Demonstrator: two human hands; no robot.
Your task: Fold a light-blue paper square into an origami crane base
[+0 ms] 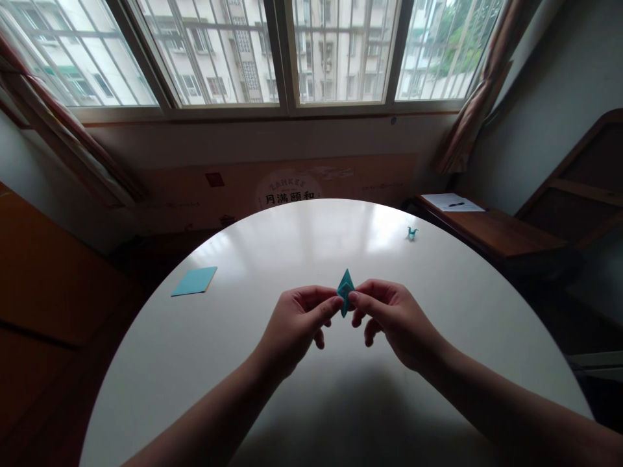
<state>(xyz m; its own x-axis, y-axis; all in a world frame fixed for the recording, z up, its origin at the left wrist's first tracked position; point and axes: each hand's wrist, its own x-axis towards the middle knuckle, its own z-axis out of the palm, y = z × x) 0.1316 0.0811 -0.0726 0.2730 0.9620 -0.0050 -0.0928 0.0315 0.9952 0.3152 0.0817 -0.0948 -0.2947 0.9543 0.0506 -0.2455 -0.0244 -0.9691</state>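
A small teal folded paper [346,283], shaped like a narrow diamond with points at top and bottom, is held upright above the middle of the table. My left hand [304,318] pinches its left edge between thumb and forefinger. On the opposite edge, my right hand [389,314] grips it the same way, thumb toward me. The other fingers of both hands curl loosely below. Part of the paper's lower half is hidden behind the thumbs.
A stack of light-blue square paper [195,281] lies at the left of the round white table [195,402]. A tiny teal folded paper figure [412,233] stands at the back right. Beyond the rim, a brown wooden stand [501,227] bears a white sheet [440,202] and a pen [456,205].
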